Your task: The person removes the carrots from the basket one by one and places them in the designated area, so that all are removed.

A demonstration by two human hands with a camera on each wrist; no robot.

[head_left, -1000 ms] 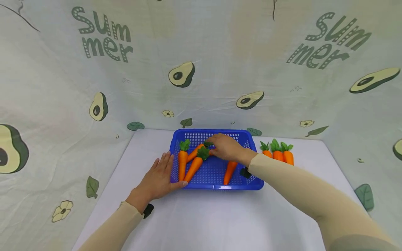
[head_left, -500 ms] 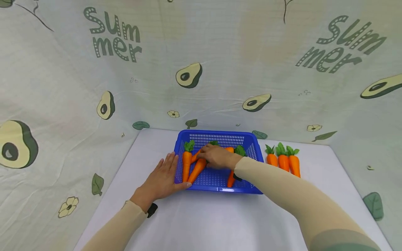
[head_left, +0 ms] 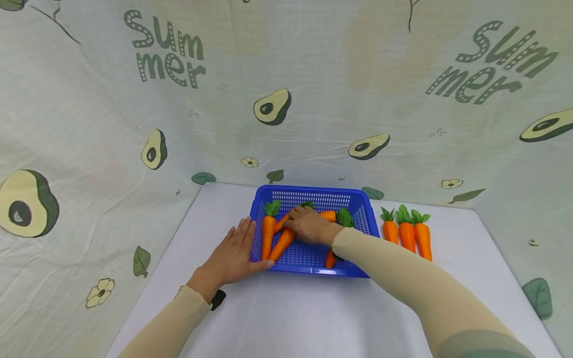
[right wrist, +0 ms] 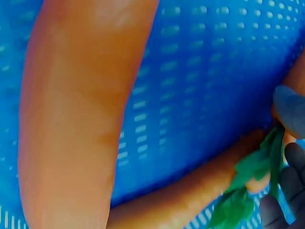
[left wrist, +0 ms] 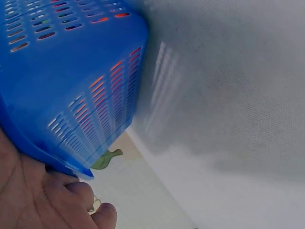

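A blue plastic basket [head_left: 313,270] holds several orange carrots with green leaves. My left hand [head_left: 233,251] rests with fingers extended against its left front corner, thumb over the front rim; the left wrist view shows this palm [left wrist: 52,202] touching the rim. Reaching into the basket, my right hand [head_left: 306,224] covers the leafy end of a slanted carrot [head_left: 283,244]. In the right wrist view, the thumb and curled fingers [right wrist: 291,183] pinch about green leaves [right wrist: 259,162]. An upright carrot [head_left: 267,233] lies along the left wall, another carrot [head_left: 288,219] behind the slanted one.
On the white table [head_left: 286,318], three carrots [head_left: 406,234] lie side by side right of the basket. A carrot [head_left: 330,259] sits under my right forearm, near leaves [head_left: 344,217]. A patterned cloth [head_left: 313,99] hangs behind and at both sides.
My right hand has moved left and toward me inside the basket, onto the slanted carrot's leafy end. My left hand stays at the corner. The head view has shifted slightly.
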